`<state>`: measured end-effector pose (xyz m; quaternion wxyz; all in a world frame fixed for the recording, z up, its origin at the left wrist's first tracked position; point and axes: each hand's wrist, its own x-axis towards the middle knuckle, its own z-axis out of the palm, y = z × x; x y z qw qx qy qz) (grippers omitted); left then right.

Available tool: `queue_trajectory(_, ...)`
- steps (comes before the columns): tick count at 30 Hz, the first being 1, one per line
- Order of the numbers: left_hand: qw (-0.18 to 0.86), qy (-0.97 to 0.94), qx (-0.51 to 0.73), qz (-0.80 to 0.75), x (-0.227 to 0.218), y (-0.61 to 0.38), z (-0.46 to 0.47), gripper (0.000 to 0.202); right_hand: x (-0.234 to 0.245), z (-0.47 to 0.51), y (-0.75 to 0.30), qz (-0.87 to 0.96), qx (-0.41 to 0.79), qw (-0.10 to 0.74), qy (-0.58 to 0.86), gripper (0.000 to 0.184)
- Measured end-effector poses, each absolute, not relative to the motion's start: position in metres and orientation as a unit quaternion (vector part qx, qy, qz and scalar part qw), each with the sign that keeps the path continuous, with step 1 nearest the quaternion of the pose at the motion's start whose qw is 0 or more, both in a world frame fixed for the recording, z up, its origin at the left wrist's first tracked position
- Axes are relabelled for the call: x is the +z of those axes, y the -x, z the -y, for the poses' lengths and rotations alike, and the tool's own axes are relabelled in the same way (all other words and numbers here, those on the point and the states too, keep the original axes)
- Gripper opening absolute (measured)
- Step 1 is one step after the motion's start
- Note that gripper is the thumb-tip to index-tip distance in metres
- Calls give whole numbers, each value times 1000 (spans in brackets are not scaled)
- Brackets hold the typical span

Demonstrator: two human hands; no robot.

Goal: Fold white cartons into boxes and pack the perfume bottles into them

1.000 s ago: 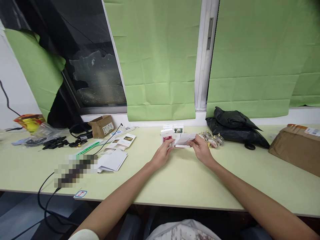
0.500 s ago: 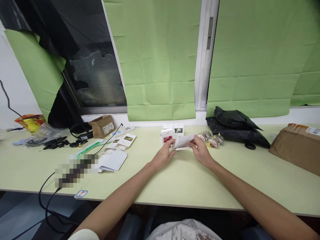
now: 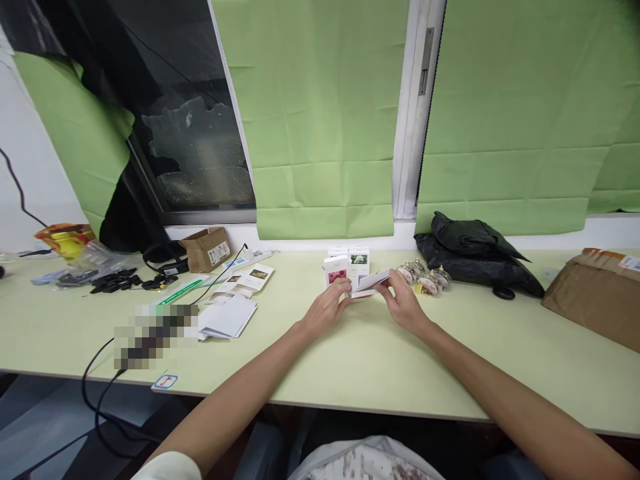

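Observation:
Both my hands meet over the far middle of a pale green table (image 3: 360, 360). My left hand (image 3: 327, 308) and my right hand (image 3: 404, 303) pinch the two ends of a small flat white carton (image 3: 370, 282), held tilted just above the table. Right behind it stand small white boxes with flower pictures (image 3: 336, 269). A cluster of small round glass jars (image 3: 424, 280) lies just to the right of my right hand.
A black plastic bag (image 3: 470, 257) lies by the window sill. A brown paper parcel (image 3: 595, 303) is at the far right. To the left lie white leaflets (image 3: 227, 317), a small cardboard box (image 3: 207, 248), black cables and clips (image 3: 115, 281), and a yellow packet (image 3: 65, 241).
The white carton has been folded flatter and tipped more edge-on between my hands. Both hands stayed in place; the camera shifted slightly.

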<state>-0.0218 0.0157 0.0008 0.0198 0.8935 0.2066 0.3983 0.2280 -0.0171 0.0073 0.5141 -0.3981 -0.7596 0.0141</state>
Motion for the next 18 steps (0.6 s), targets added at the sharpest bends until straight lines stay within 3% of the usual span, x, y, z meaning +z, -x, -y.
queue_trajectory(6, 11, -894, 395, -211, -1, 23, -18, 23, 10, 20, -228, 771, 5, 499, 395, 17)
queue_trajectory(18, -6, -879, 416, -231, -15, 17, -22, 44, 14, 23, -230, 764, 22, 530, 369, 14)
